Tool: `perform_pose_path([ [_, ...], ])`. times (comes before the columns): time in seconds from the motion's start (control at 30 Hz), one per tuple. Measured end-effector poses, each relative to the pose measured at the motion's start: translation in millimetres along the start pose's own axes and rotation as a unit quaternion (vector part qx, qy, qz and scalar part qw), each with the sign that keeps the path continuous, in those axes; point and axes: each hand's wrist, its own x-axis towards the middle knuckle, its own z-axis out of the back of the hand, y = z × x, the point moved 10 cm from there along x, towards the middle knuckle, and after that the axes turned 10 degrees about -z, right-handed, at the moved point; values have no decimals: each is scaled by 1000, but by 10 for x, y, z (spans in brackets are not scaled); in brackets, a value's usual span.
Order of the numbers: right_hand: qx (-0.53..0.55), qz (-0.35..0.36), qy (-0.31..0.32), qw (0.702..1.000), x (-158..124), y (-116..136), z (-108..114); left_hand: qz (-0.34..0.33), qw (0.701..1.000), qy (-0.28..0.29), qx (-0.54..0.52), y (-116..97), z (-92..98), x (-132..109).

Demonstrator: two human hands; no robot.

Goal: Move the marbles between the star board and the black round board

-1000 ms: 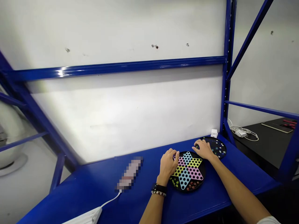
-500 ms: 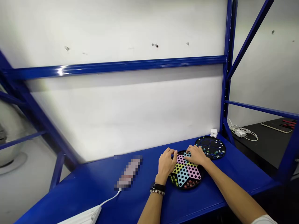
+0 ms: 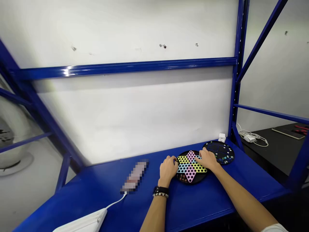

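A round black Chinese-checkers board (image 3: 190, 167) with a coloured star of holes lies on the blue shelf surface (image 3: 145, 199). My left hand (image 3: 167, 167) curls around its left rim. My right hand (image 3: 207, 159) rests on its right side, fingers bent over the star; what lies under them is hidden. A second round black board (image 3: 220, 151) with small marbles in it sits just behind and to the right. A few dark marbles lie along the near rim of the star board.
A blurred oblong object (image 3: 135, 176) lies left of the board, with a white cable to a white power strip (image 3: 84, 222). A white plug (image 3: 221, 138) sits by the blue upright. A black table (image 3: 277, 148) at right holds a white charger (image 3: 248, 138) and a tablet.
My right hand came back from the far board onto the star board. The star board has turned and shifted slightly away from me, with both hands on it.
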Motion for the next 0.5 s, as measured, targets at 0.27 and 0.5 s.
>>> perform_pose_path([
  [0.27, 13, 1, 14, 1000, 2, -8, -31, -15, 999, 33, 8, -35, -176, -7],
  [0.5, 19, -4, 19, 1000, 7, -28, -48, -11, 996, 88, 13, -66, -242, 1],
])
